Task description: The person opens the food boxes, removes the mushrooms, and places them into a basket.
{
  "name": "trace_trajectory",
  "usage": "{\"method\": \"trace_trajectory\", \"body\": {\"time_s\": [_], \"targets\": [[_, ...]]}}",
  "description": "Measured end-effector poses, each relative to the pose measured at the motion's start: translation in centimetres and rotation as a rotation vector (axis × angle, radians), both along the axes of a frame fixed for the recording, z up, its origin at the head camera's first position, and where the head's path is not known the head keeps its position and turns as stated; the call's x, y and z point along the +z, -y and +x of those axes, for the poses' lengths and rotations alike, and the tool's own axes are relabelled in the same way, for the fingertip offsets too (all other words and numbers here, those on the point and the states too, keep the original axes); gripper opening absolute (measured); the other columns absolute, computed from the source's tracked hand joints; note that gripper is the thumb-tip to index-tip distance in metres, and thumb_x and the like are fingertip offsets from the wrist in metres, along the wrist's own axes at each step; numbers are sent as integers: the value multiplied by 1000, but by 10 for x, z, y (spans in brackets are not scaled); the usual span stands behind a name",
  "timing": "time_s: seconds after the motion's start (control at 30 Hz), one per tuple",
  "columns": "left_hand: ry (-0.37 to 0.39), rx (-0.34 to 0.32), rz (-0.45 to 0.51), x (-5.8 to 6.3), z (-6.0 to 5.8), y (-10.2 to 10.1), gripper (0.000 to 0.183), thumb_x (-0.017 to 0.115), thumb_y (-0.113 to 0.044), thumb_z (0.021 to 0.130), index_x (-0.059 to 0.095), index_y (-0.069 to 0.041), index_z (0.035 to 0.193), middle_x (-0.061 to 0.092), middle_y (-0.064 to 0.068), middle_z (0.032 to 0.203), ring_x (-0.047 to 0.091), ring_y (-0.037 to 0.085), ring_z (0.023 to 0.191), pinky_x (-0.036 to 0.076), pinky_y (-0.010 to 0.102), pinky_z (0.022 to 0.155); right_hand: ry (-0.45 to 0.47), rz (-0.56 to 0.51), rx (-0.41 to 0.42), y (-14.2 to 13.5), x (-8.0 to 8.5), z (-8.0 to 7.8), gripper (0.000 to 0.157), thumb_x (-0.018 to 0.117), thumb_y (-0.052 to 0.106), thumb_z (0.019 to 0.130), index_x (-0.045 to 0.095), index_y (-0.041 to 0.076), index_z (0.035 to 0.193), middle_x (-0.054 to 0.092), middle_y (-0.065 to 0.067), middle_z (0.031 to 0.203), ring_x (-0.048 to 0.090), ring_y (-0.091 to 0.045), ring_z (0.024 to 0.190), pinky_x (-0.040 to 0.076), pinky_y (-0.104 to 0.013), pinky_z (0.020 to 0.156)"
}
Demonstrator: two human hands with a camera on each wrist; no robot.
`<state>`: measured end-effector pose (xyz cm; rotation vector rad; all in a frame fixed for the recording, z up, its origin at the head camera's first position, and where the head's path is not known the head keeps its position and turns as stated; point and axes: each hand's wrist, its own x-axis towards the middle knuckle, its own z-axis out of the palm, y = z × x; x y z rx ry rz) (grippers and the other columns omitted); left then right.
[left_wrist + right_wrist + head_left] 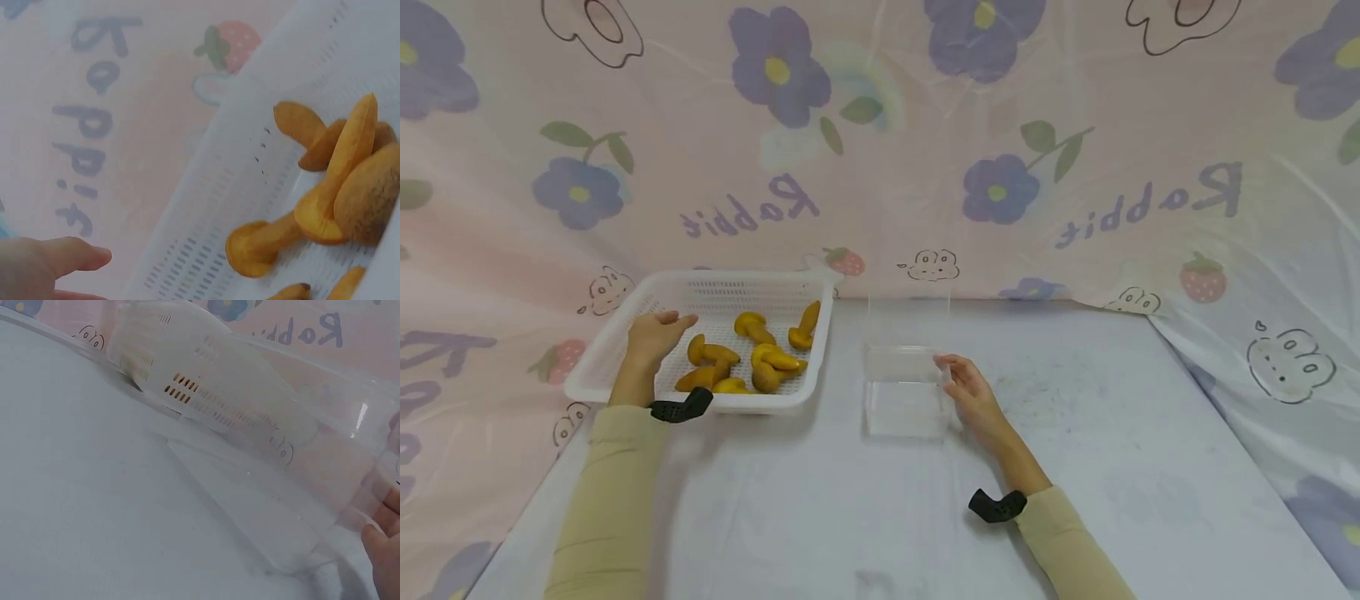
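My left hand [655, 337] hovers over the left part of a white plastic basket [737, 402], its fingers pointing right and holding nothing. Several yellow-brown mushrooms [711, 352] lie in the basket, to the right of that hand. In the left wrist view the thumb [81, 255] is apart from the mushrooms [250, 250]. A clear plastic box [904, 410] with its lid [908, 321] raised at the back stands right of the basket. My right hand [973, 396] holds the box by its right side, thumb [373, 540] at the near part of the wall and fingers farther back.
The white table [790, 517] carries the basket and the box. Behind it hangs a pink cloth [880, 167] printed with flowers and rabbits, which meets the table's back edge. Black wrist cameras [997, 505] sit on both wrists.
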<state>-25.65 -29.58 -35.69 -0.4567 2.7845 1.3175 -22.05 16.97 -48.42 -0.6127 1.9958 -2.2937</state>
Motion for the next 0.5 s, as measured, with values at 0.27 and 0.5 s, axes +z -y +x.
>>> {"method": "trace_trajectory", "body": {"time_s": [0.27, 0.5], "targets": [[-126, -106, 11, 11, 9, -31, 59, 42, -30, 102, 33, 9, 145, 39, 32, 147, 37, 48, 138, 35, 57, 115, 29, 78, -61, -1, 5, 1, 46, 42, -3, 97, 29, -10, 140, 41, -4, 143, 36, -10, 138, 39, -16, 110], [-302, -217, 15, 17, 11, -66, 50, 49, -22, 100, 43, 7, 141, 48, 29, 142, 48, 43, 132, 42, 52, 112, -15, 216, -205, -11, 26, -2, 49, 48, 2, 98, 31, -6, 144, 28, -28, 154, 20, -38, 149, 13, -51, 126]]}}
